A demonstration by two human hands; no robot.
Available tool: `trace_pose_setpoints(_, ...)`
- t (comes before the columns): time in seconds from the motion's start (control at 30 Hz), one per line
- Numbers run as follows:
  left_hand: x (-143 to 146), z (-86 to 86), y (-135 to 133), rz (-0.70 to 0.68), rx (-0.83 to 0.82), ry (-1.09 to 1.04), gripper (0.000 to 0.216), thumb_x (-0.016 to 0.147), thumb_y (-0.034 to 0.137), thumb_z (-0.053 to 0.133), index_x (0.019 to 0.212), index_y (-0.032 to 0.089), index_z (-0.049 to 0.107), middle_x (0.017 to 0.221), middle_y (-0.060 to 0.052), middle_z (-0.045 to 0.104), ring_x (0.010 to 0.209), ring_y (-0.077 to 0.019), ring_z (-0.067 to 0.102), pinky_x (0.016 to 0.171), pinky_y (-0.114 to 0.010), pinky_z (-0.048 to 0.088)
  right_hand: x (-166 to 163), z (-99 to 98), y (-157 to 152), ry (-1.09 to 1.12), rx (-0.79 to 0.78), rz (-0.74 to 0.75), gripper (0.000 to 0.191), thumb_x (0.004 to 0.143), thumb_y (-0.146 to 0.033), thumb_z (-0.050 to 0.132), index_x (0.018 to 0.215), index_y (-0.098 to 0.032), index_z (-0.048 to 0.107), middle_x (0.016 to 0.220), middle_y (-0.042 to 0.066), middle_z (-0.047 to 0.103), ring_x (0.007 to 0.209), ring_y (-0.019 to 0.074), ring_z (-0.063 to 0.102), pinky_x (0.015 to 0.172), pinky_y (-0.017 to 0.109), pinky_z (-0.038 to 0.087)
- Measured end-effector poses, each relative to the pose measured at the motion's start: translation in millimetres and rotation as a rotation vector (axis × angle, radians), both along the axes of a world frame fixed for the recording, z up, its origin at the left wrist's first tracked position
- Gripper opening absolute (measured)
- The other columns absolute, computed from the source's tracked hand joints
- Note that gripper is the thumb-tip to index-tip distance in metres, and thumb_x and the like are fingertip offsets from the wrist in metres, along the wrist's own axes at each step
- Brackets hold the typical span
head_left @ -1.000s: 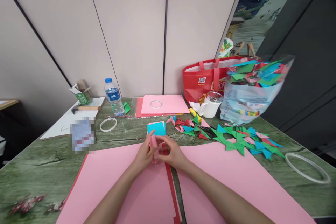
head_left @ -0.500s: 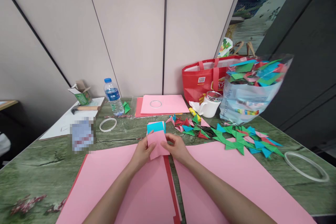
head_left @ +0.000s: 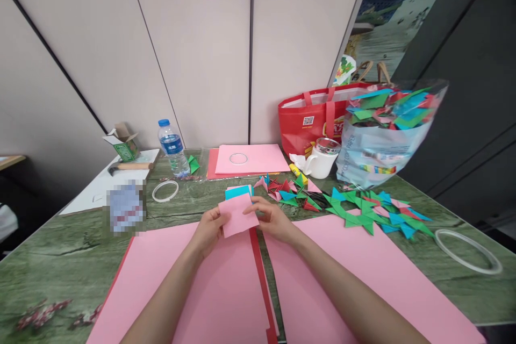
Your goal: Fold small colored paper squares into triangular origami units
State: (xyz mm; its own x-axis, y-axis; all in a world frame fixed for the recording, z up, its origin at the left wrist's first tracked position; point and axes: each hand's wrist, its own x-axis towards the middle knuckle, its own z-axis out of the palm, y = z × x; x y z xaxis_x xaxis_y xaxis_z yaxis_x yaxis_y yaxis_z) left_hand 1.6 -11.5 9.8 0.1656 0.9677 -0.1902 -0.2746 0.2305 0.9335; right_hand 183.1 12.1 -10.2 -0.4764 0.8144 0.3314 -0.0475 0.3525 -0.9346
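Both hands hold a small pink paper square (head_left: 237, 214) just above the big pink sheets (head_left: 201, 285) in front of me. My left hand (head_left: 208, 228) pinches its left edge and my right hand (head_left: 273, 219) pinches its right edge. The square is spread flat and tilted a little. Right behind it lies a small stack of cut squares with a blue one (head_left: 237, 191) on top.
Folded paper triangles (head_left: 363, 212) in green, blue, red and pink are scattered to the right. A plastic bag (head_left: 382, 137) full of them, a white mug (head_left: 320, 160) and a red tote (head_left: 314, 121) stand behind. A water bottle (head_left: 172, 146), tape rings (head_left: 165, 191) and a hammer (head_left: 129, 166) lie on the left.
The pink paper was bunched between my fingers a second ago. It is now opened out flat, and my hands have moved apart to its two edges.
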Motion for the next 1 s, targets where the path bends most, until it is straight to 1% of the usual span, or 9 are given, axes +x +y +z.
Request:
trace_pose_setpoints(0.1, 1.0, 0.3, -1.2, -0.067, 0.003, -0.005, 0.037, 0.060, 0.027, 0.069, 0.094, 0.011, 0.064, 0.087, -0.010, 0.069, 0.079, -0.0237, 0.063, 0.067, -0.033, 0.049, -3.2, 2.0, -3.5, 0.002, -0.006, -0.007, 0.020, 0.061, -0.025, 0.067, 0.080, -0.018, 0.064, 0.104, 0.006, 0.051, 0.097, 0.0184, 0.052, 0.070, 0.026, 0.047)
trace_pose_setpoints(0.17, 2.0, 1.9, -2.7, -0.134, -0.003, -0.028, 0.039, 0.065, 0.033, 0.065, 0.099, 0.013, 0.061, 0.089, -0.011, 0.068, 0.081, -0.0244, 0.063, 0.069, -0.035, 0.049, -6.2, 0.7, -4.2, 0.006, -0.019, -0.109, 0.016, 0.063, -0.030, 0.066, 0.071, -0.016, 0.064, 0.090, 0.004, 0.056, 0.088, 0.0173, 0.055, 0.071, 0.027, 0.046)
trace_pose_setpoints(0.23, 3.3, 4.1, -4.6, -0.183, 0.013, -0.047, 0.044, 0.071, 0.044, 0.057, 0.103, 0.015, 0.060, 0.092, -0.012, 0.067, 0.084, -0.0247, 0.063, 0.071, -0.036, 0.049, -8.7, -2.1, -3.9, 0.012, -0.055, -0.240, 0.020, 0.068, -0.034, 0.061, 0.065, -0.015, 0.061, 0.074, 0.002, 0.058, 0.074, 0.0158, 0.056, 0.067, 0.027, 0.046)
trace_pose_setpoints(0.3, 5.1, 6.1, -6.8, -0.214, 0.079, -0.038, 0.053, 0.069, 0.053, 0.054, 0.106, 0.015, 0.058, 0.097, -0.012, 0.066, 0.087, -0.0252, 0.061, 0.073, -0.037, 0.048, -10.8, -5.4, -3.6, 0.019, -0.097, -0.322, 0.022, 0.068, -0.036, 0.061, 0.064, -0.014, 0.058, 0.065, 0.001, 0.057, 0.064, 0.0148, 0.055, 0.060, 0.027, 0.045)
trace_pose_setpoints(0.4, 8.5, 7.0, -9.6, -0.187, 0.195, 0.055, 0.060, 0.056, 0.044, 0.069, 0.107, 0.015, 0.057, 0.103, -0.011, 0.064, 0.089, -0.0253, 0.060, 0.077, -0.036, 0.048, -13.4, -9.0, -4.9, 0.014, -0.101, -0.362, 0.022, 0.065, -0.035, 0.063, 0.071, -0.015, 0.057, 0.067, 0.001, 0.058, 0.063, 0.0145, 0.054, 0.056, 0.025, 0.045)
trace_pose_setpoints(0.6, 11.6, 1.0, -8.2, -0.054, 0.127, 0.211, 0.036, 0.062, 0.036, 0.066, 0.090, 0.013, 0.065, 0.079, -0.006, 0.070, 0.071, -0.0233, 0.064, 0.068, -0.037, 0.051, -16.3, -5.4, -11.9, -0.019, -0.014, -0.376, 0.040, 0.065, -0.032, 0.065, 0.101, -0.020, 0.054, 0.086, 0.004, 0.060, 0.073, 0.0160, 0.057, 0.060, 0.025, 0.047)
trace_pose_setpoints(0.73, 10.3, -1.1, -6.5, -0.014, 0.153, 0.242, 0.029, 0.062, 0.032, 0.067, 0.083, 0.012, 0.067, 0.075, -0.004, 0.069, 0.070, -0.0216, 0.063, 0.068, -0.035, 0.051, -16.3, -1.4, -13.3, -0.051, 0.020, -0.361, 0.024, 0.067, -0.030, 0.063, 0.087, -0.018, 0.062, 0.088, 0.005, 0.064, 0.080, 0.0198, 0.059, 0.068, 0.030, 0.046)
trace_pose_setpoints(0.9, 8.0, -0.7, -6.6, -0.022, 0.177, 0.213, 0.034, 0.060, 0.029, 0.070, 0.089, 0.012, 0.065, 0.083, -0.007, 0.069, 0.075, -0.0207, 0.062, 0.070, -0.032, 0.049, -16.5, -0.3, -13.4, -0.058, 0.007, -0.368, 0.020, 0.066, -0.028, 0.063, 0.084, -0.018, 0.064, 0.083, 0.004, 0.066, 0.078, 0.0195, 0.059, 0.070, 0.031, 0.046)
trace_pose_setpoints(1.0, 7.4, -2.4, -6.2, -0.016, 0.146, 0.225, 0.030, 0.059, 0.030, 0.070, 0.081, 0.011, 0.066, 0.077, -0.008, 0.070, 0.071, -0.0207, 0.063, 0.068, -0.032, 0.049, -16.5, -0.5, -13.7, -0.056, 0.008, -0.362, 0.019, 0.066, -0.029, 0.063, 0.082, -0.018, 0.064, 0.081, 0.003, 0.066, 0.076, 0.0188, 0.059, 0.069, 0.031, 0.046)
